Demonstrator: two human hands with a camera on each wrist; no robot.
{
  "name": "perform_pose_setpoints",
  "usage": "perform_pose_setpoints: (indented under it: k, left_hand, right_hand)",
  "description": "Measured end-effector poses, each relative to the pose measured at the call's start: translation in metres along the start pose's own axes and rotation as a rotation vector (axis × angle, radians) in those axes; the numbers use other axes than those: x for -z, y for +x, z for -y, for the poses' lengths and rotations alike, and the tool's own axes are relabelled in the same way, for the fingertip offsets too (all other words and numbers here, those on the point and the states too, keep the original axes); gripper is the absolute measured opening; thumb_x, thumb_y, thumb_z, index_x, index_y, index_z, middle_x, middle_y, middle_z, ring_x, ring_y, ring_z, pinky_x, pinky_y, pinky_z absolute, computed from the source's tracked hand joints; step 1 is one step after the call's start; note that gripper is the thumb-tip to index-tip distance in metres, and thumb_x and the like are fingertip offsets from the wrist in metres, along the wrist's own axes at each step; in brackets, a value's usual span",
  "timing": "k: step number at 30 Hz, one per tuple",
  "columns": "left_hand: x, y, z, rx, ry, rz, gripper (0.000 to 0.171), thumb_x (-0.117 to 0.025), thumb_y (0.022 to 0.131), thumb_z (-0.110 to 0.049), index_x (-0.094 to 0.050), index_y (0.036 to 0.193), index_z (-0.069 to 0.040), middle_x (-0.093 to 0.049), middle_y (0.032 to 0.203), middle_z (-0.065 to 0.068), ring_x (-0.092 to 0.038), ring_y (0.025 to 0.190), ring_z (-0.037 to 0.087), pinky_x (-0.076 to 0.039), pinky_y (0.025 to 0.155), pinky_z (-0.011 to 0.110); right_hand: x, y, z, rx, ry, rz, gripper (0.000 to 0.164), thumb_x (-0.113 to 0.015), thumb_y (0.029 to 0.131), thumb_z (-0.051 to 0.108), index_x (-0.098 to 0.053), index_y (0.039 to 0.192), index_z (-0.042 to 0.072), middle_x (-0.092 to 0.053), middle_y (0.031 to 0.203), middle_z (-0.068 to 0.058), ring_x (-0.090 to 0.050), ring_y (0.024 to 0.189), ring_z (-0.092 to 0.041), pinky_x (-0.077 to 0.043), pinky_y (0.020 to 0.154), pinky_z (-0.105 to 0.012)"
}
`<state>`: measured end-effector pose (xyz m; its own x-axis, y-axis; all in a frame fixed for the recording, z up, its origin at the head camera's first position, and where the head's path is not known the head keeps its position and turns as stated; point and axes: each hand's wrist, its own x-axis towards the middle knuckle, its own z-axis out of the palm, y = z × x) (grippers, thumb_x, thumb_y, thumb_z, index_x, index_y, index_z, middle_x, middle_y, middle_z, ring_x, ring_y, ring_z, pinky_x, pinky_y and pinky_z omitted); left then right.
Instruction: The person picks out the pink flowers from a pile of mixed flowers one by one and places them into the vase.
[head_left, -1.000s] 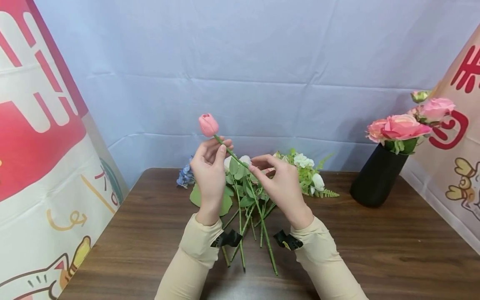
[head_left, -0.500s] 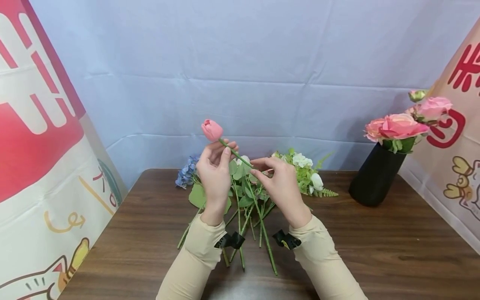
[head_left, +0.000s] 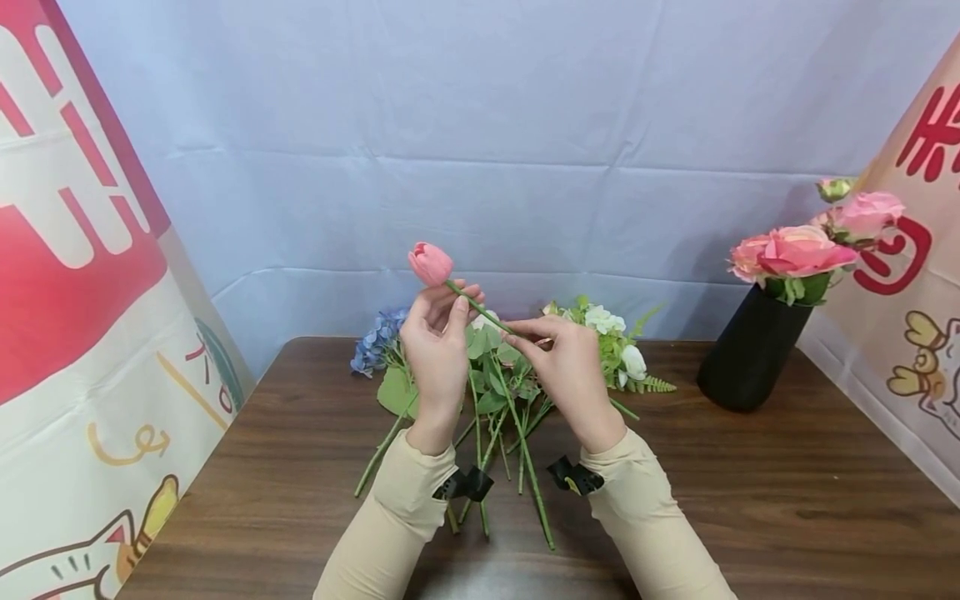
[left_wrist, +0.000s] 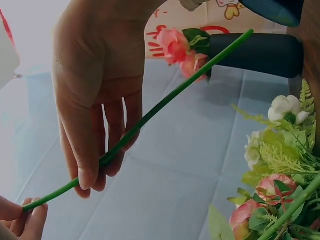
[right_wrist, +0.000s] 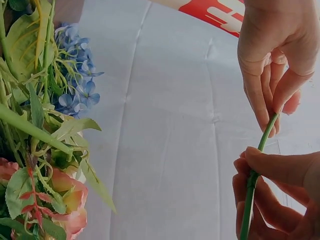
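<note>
Above the heap of flowers, a pink tulip (head_left: pixel 431 264) on a slim green stem slants across both hands. My left hand (head_left: pixel 438 358) pinches the stem just below the bloom, thumb against fingers. Farther down the stem my right hand (head_left: pixel 572 371) pinches it between thumb and fingertips. In the left wrist view the right hand (left_wrist: pixel 97 90) takes up the upper left, and the stem's bare end (left_wrist: pixel 242 40) sticks out past it. The right wrist view has the left hand (right_wrist: pixel 277 55) at the top, gripping the stem close to the right hand (right_wrist: pixel 285 185); the bloom is hidden there.
Behind and below the hands, cut stems (head_left: pixel 528 467) lie crossed on the brown table (head_left: pixel 247 508), with blue hydrangea (head_left: pixel 375 342) at left and white flowers (head_left: pixel 632 363) with fern at right. A black vase (head_left: pixel 753 350) of pink roses (head_left: pixel 798 252) stands at the back right.
The tulip's bloom has shifted a little right and down and tilted further left. My left hand has moved right, nearer the right hand, which has barely moved.
</note>
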<state>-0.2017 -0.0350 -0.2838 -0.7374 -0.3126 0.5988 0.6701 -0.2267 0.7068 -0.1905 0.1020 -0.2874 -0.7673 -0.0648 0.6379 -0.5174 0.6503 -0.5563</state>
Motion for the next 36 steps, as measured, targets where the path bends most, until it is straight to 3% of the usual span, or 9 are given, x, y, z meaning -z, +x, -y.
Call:
perform_pose_setpoints:
  k: [7, 11, 15, 21, 28, 36]
  left_hand:
    - [0.0, 0.0, 0.005, -0.025, 0.046, 0.009, 0.017, -0.055, 0.092, 0.002, -0.062, 0.108, 0.003, -0.068, 0.098, 0.021, -0.067, 0.091, 0.029, -0.056, 0.083, 0.035]
    - [0.004, 0.002, 0.006, -0.074, 0.2, -0.061, 0.015, -0.056, 0.092, 0.001, -0.066, 0.103, 0.001, -0.071, 0.093, 0.017, -0.065, 0.086, 0.026, -0.056, 0.073, 0.029]
    - [0.007, 0.005, -0.001, -0.098, 0.333, -0.15, 0.014, -0.057, 0.09, 0.003, -0.067, 0.098, 0.004, -0.069, 0.09, 0.02, -0.062, 0.083, 0.029, -0.052, 0.07, 0.03]
    - [0.011, 0.008, -0.007, -0.061, 0.412, -0.155, 0.017, -0.055, 0.089, 0.004, -0.067, 0.101, 0.005, -0.066, 0.095, 0.024, -0.059, 0.088, 0.031, -0.046, 0.074, 0.029]
    - [0.032, 0.013, 0.033, -0.065, 0.481, -0.117, 0.016, -0.057, 0.092, -0.007, -0.068, 0.102, -0.009, -0.065, 0.095, 0.009, -0.058, 0.087, 0.019, -0.048, 0.076, 0.032]
    - [0.053, 0.014, 0.042, -0.12, 0.579, -0.113, 0.016, -0.056, 0.091, -0.007, -0.069, 0.102, -0.007, -0.064, 0.093, 0.008, -0.057, 0.085, 0.019, -0.049, 0.075, 0.034]
  right_hand:
    - [-0.001, 0.0, -0.002, 0.013, -0.037, -0.025, 0.015, -0.073, 0.082, 0.022, -0.077, 0.096, 0.018, -0.074, 0.086, -0.001, -0.061, 0.063, -0.009, -0.047, 0.052, -0.025]
    - [-0.001, 0.0, -0.003, 0.02, -0.053, -0.043, 0.014, -0.072, 0.083, 0.022, -0.077, 0.096, 0.019, -0.074, 0.086, 0.0, -0.059, 0.063, -0.009, -0.044, 0.053, -0.025]
    - [0.002, -0.001, -0.002, 0.033, -0.107, -0.109, 0.015, -0.073, 0.082, 0.02, -0.077, 0.097, 0.017, -0.073, 0.083, -0.002, -0.056, 0.058, -0.011, -0.04, 0.05, -0.024]
    - [0.009, 0.0, -0.004, 0.067, -0.147, -0.228, 0.017, -0.073, 0.081, 0.018, -0.077, 0.097, 0.012, -0.074, 0.086, -0.008, -0.062, 0.061, -0.017, -0.04, 0.05, -0.026]
    - [0.019, 0.003, -0.01, 0.081, -0.157, -0.28, 0.017, -0.072, 0.083, 0.019, -0.077, 0.098, 0.012, -0.074, 0.082, -0.009, -0.062, 0.061, -0.018, -0.043, 0.052, -0.028]
    - [0.034, 0.012, -0.017, 0.095, -0.172, -0.322, 0.018, -0.072, 0.083, 0.018, -0.076, 0.098, 0.01, -0.074, 0.085, -0.012, -0.068, 0.072, -0.024, -0.052, 0.058, -0.035]
